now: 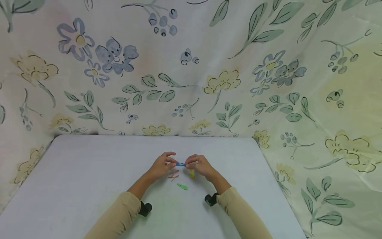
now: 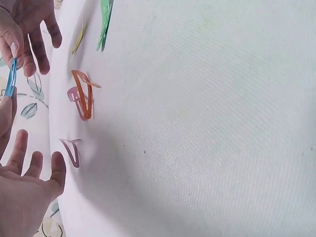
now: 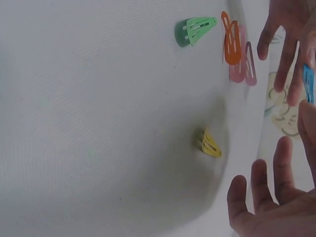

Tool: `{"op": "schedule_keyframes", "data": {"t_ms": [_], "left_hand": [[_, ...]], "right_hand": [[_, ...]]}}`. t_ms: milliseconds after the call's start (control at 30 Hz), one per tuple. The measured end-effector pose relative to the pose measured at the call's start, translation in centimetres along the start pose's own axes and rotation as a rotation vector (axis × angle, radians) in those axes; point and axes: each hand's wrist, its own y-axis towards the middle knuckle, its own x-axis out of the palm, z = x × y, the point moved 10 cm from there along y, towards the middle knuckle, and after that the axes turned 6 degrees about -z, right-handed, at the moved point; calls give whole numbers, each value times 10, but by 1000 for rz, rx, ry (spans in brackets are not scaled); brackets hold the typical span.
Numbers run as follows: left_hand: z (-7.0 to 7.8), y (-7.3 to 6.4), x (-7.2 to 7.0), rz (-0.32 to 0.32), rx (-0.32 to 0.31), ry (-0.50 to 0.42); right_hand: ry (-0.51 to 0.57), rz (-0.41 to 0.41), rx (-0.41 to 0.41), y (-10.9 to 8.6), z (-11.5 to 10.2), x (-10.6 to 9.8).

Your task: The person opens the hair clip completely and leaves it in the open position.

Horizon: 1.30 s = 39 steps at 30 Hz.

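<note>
A blue snap hair clip is held above the table between both hands. My left hand pinches one end between thumb and forefinger; my right hand pinches the other end the same way. The other fingers of both hands are spread away from the clip, as the left wrist view shows. Below the hands lie an orange hair clip, a pink hair clip and a mauve hair clip, close together. A yellow hair clip sits under the right hand. Nearer the body is a green hair clip.
The white table reaches out to both sides. Behind it hangs a floral cloth, which also runs down the right side. Black wrist cameras are strapped over the beige sleeves.
</note>
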Motion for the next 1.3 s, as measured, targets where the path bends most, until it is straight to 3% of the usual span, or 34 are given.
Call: {"op": "schedule_keyframes", "data": {"t_ms": [433, 767, 1000, 1300], "left_hand": [[-6, 5, 2, 23, -20, 2], [-4, 4, 1, 38, 7, 15], [-4, 9, 0, 84, 36, 62], [-1, 11, 0, 147, 112, 251]], "right_hand": [[-42, 34, -2, -1, -2, -2], [-34, 57, -19, 2, -1, -2], [-78, 93, -31, 1, 0, -5], [-380, 199, -172, 2, -12, -4]]}}
